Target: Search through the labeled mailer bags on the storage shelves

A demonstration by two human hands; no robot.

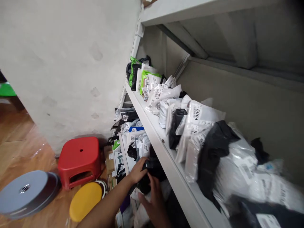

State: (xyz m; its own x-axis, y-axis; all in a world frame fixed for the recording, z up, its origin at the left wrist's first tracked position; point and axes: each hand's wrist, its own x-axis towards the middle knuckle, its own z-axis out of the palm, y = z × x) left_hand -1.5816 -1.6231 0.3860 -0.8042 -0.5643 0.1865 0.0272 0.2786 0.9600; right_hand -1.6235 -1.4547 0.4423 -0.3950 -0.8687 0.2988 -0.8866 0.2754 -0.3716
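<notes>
Both of my hands reach into the shelf level below the top row of parcels. My left hand (138,170) is at the edge of a black parcel bag (155,165), its fingers bent around the edge. Just below and to the right, my right hand (155,202) has its thumb and fingers apart, near the same dark bags, with nothing visible between them. White labelled parcels (143,145) stand just beyond my left hand on this level. Shadow and the shelf beam hide part of the bags.
A white shelf beam (163,148) slants close to the right of my hands. Above it stand packed white parcels (197,115) and black bags (211,155). To the left, a red stool (79,155), a yellow round stool (85,201) and a grey round stool (23,191) stand on the floor.
</notes>
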